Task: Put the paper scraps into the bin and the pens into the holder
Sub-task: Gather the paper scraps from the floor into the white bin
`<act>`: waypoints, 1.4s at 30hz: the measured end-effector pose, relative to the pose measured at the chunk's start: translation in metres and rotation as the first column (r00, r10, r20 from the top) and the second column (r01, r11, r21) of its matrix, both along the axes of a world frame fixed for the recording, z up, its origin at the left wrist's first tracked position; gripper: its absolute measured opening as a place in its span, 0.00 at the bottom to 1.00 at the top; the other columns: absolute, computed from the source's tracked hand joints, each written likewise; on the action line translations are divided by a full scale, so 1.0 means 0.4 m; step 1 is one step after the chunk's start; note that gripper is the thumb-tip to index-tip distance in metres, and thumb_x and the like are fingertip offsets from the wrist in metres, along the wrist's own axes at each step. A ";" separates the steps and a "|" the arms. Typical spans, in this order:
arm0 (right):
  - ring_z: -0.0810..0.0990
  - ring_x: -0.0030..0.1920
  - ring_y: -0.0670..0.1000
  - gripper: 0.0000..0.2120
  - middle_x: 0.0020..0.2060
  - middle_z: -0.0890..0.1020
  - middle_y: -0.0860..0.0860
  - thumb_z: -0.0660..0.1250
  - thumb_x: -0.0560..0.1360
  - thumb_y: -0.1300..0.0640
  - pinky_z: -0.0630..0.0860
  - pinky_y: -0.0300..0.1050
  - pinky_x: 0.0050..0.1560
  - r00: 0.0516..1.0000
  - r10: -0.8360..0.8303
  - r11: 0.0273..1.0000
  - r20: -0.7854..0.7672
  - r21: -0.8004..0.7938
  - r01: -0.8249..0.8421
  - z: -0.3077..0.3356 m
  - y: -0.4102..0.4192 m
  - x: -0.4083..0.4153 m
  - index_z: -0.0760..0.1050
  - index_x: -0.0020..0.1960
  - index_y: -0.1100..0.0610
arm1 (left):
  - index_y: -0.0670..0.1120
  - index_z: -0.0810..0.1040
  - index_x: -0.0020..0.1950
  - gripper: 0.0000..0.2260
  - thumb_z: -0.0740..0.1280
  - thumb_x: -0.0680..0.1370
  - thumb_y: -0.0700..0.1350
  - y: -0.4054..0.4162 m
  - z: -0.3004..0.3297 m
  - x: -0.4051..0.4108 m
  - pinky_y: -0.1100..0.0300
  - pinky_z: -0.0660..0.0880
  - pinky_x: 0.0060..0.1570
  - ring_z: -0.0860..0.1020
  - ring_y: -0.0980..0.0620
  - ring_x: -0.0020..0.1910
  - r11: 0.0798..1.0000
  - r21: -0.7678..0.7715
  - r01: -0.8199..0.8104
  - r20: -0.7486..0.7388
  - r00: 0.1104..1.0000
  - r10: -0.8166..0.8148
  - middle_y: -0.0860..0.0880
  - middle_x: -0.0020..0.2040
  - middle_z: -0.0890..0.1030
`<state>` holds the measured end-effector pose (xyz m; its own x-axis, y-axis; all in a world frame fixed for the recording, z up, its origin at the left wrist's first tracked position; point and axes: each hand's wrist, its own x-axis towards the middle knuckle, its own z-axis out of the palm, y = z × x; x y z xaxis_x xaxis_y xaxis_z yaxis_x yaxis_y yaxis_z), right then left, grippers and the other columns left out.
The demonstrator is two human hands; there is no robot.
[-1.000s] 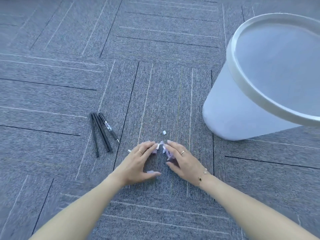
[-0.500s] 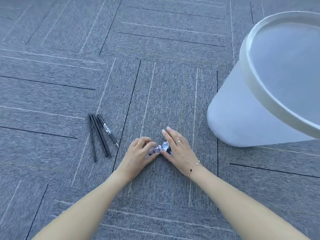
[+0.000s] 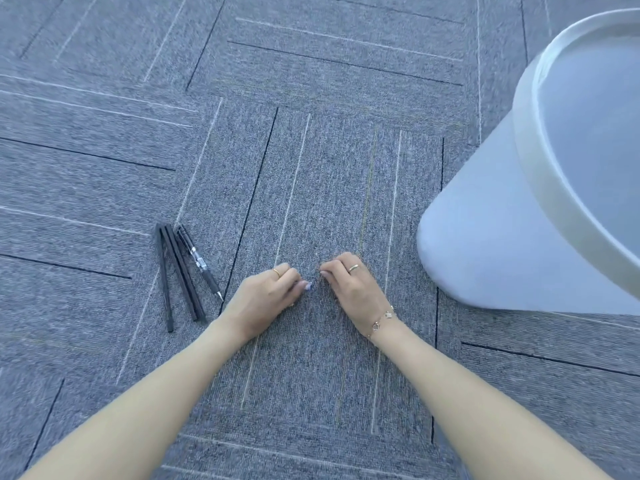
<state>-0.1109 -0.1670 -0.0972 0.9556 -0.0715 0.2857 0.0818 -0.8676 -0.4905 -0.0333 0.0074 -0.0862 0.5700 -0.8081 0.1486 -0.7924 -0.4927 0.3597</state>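
Grey carpet (image 3: pixel 332 174) lies under both my hands, crossed by dark and pale lines. My left hand (image 3: pixel 266 299) rests on it with the fingers curled in, and a bit of pale scrap (image 3: pixel 308 285) peeks out at the fingertips, so I am gripping paper there. My right hand (image 3: pixel 349 285) sits just beside it, knuckles up, fingers curled under too; whether it holds any scrap I cannot tell, since the palm hides it. The two sets of fingertips are close but apart. There is a ring on each hand and a bracelet (image 3: pixel 381 320) on my right wrist. The pens (image 3: pixel 183 271), black, lie together on the carpet near my left hand, untouched. The bin (image 3: pixel 485 237), pale, stands to my right, near my right hand.
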 end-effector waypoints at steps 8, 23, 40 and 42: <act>0.69 0.16 0.46 0.21 0.23 0.73 0.47 0.48 0.81 0.49 0.58 0.36 0.17 0.986 -0.131 0.937 -0.103 -0.339 0.089 0.042 0.008 -0.003 0.71 0.37 0.55 | 0.45 0.68 0.33 0.15 0.52 0.77 0.50 -0.038 0.047 0.004 0.57 0.72 0.24 0.69 0.50 0.24 0.985 0.090 -0.150 -0.120 0.980 0.160 0.53 0.27 0.68; 0.66 0.23 0.49 0.14 0.24 0.68 0.47 0.49 0.81 0.52 0.61 0.40 0.23 0.891 -0.219 0.976 -0.398 -0.103 0.194 0.098 -0.048 -0.086 0.64 0.40 0.56 | 0.42 0.71 0.41 0.12 0.55 0.81 0.45 0.119 0.110 -0.006 0.67 0.64 0.19 0.65 0.58 0.19 0.901 0.328 -0.284 -0.541 0.725 0.426 0.46 0.34 0.79; 0.62 0.19 0.47 0.31 0.21 0.61 0.45 0.46 0.76 0.35 0.54 0.36 0.20 0.845 -0.221 0.850 -0.487 -0.520 -0.078 0.110 -0.032 -0.150 0.66 0.61 0.60 | 0.38 0.71 0.53 0.08 0.55 0.78 0.34 -0.058 0.130 -0.040 0.59 0.72 0.37 0.73 0.45 0.38 0.824 0.548 -0.148 -0.280 0.895 0.347 0.41 0.46 0.75; 0.59 0.16 0.47 0.30 0.17 0.56 0.43 0.45 0.76 0.36 0.51 0.31 0.20 0.859 -0.264 0.845 -0.438 -0.534 -0.013 0.105 -0.039 -0.142 0.73 0.48 0.59 | 0.38 0.66 0.66 0.17 0.58 0.77 0.31 -0.081 0.118 -0.048 0.58 0.74 0.39 0.77 0.45 0.44 0.796 0.596 -0.104 -0.170 0.953 0.252 0.43 0.50 0.74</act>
<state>-0.1675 -0.1826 -0.0552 0.9682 -0.1800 -0.1740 -0.1696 -0.9828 0.0730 -0.0526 -0.0251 -0.0390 0.6693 -0.5817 -0.4622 -0.6012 -0.7895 0.1231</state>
